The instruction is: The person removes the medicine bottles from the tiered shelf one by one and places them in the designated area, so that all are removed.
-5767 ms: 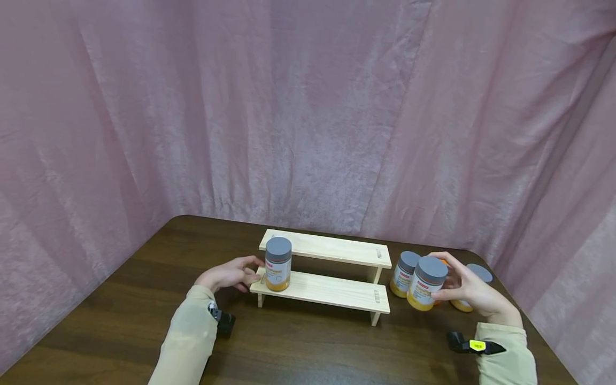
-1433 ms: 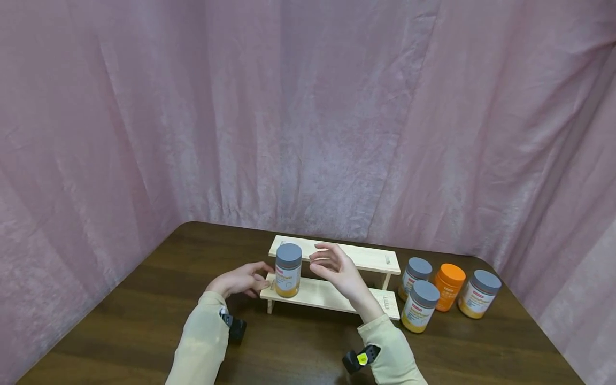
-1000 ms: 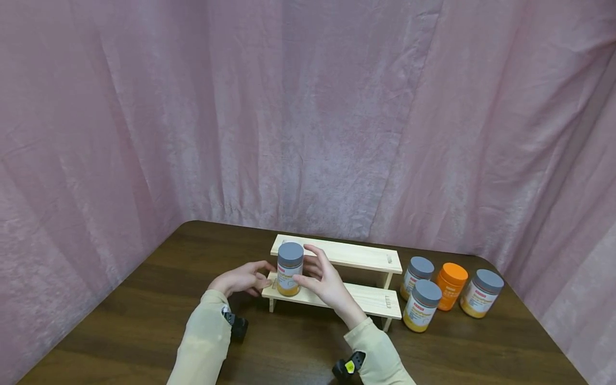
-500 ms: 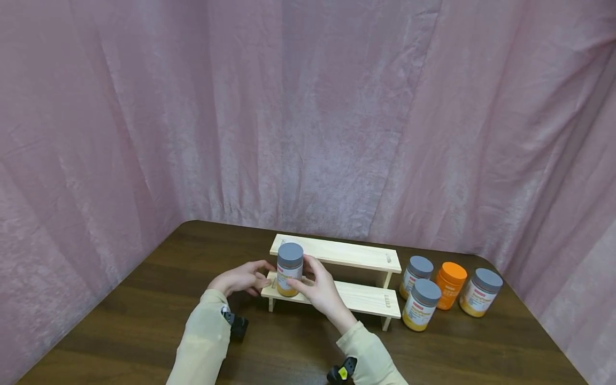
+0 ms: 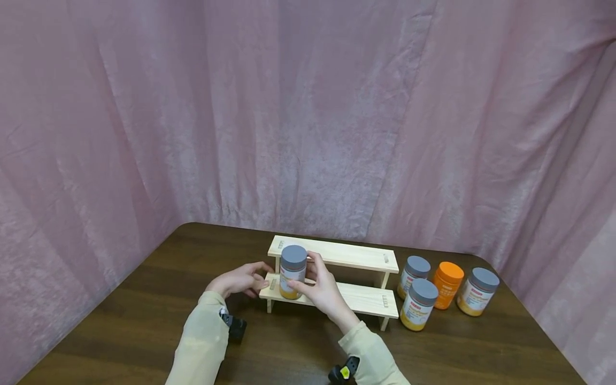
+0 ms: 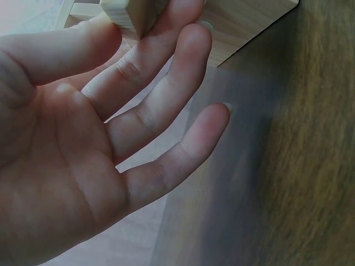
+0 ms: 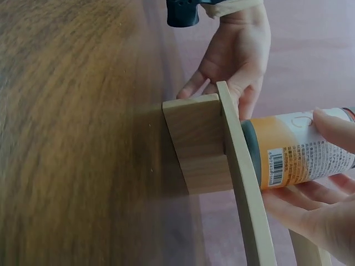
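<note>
A two-tier wooden shelf (image 5: 356, 298) stands on the table. At the left end of its lower board is an upright supplement jar (image 5: 292, 272) with a grey lid and a white-and-yellow label. My right hand (image 5: 321, 289) holds this jar from its right side, thumb in front and fingers behind. The right wrist view shows the jar's base (image 7: 256, 155) at the lower board; whether it touches cannot be told. My left hand (image 5: 239, 279) pinches the lower board's left end (image 6: 126, 15) between thumb and index finger; its other fingers (image 6: 158, 166) are loosely bent.
Right of the shelf stand a grey-lidded jar (image 5: 414, 275), another nearer one (image 5: 418, 307), an orange jar (image 5: 447, 286) and a further grey-lidded jar (image 5: 477, 293) near the table's right edge. Pink curtains (image 5: 308, 117) hang behind the brown table (image 5: 120, 331).
My right hand came from the jars at the right, reached the jar on the shelf and took hold of it. The jar has shifted slightly right along the board. My left hand stays at the board's end.
</note>
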`<state>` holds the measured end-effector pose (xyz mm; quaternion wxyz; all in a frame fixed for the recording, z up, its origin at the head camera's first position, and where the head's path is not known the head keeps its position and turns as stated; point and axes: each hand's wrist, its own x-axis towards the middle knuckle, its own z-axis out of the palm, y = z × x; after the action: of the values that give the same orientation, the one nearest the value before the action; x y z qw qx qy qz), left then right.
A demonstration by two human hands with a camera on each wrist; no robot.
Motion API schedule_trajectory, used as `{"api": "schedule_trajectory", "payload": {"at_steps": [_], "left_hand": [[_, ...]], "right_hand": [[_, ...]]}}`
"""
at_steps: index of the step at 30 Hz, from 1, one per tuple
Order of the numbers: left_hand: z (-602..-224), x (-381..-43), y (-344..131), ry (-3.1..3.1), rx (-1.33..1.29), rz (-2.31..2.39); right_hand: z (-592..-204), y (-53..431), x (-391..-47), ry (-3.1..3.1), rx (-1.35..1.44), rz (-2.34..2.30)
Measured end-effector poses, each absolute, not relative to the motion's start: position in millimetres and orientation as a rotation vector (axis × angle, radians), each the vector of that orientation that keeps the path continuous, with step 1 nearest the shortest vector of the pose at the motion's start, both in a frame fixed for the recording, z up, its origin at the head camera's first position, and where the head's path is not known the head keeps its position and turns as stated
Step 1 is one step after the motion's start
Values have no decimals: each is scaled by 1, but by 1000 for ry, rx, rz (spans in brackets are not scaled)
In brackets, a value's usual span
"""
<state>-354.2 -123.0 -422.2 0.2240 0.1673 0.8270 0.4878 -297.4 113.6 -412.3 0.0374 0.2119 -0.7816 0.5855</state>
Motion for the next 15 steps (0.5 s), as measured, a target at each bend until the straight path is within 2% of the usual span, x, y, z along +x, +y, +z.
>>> {"api": "schedule_trajectory", "payload": {"at_steps": [15], "left_hand": [[-422, -352, -123, 2276, 467, 1359]], "right_hand": [[-395, 141, -296, -2422, 730, 1606]]}}
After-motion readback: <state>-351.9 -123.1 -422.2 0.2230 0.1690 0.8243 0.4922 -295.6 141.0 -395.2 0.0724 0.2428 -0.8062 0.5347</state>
